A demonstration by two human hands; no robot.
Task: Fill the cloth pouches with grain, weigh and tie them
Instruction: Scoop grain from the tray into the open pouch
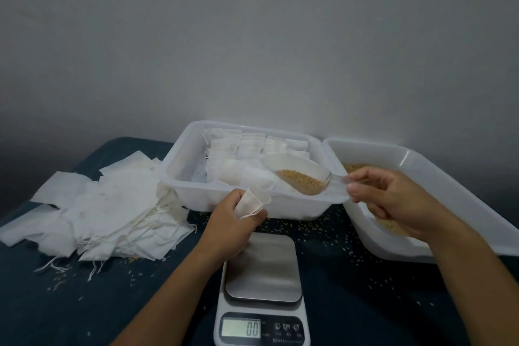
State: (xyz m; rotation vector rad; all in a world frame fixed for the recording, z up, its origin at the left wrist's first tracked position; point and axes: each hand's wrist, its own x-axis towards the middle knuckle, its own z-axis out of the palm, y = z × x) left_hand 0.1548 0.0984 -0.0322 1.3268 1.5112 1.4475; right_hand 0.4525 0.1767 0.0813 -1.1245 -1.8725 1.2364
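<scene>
White cloth fills most of what we see: our left hand [233, 216] grips a small empty pouch [252, 201], fingers curled round its body so the mouth stays open and tilted toward the right, ready to receive grain. Our right hand [393, 199] pinches the handle of a clear plastic scoop [297, 174] between thumb and fingertips; the scoop carries a heap of golden grain [302, 181] in its lower end and hovers over the near rim of a white tray [179, 177], just beside the pouch mouth but not touching it. We judge the next move is to tip the scoop into the pouch. That tray holds rows of filled, tied pouches [247, 154]. A second white tray [449, 177] on the right holds the loose grain supply, close to the scooping hand. Directly below the hands a kitchen scale [264, 289] sits with a bare steel plate and a display reading zero, placed so the filled pouch can drop straight down for weighing. On the left lies a heap of flat empty pouches [106, 205] with trailing strings. Stray grains dot the dark blue tabletop [70, 303]
</scene>
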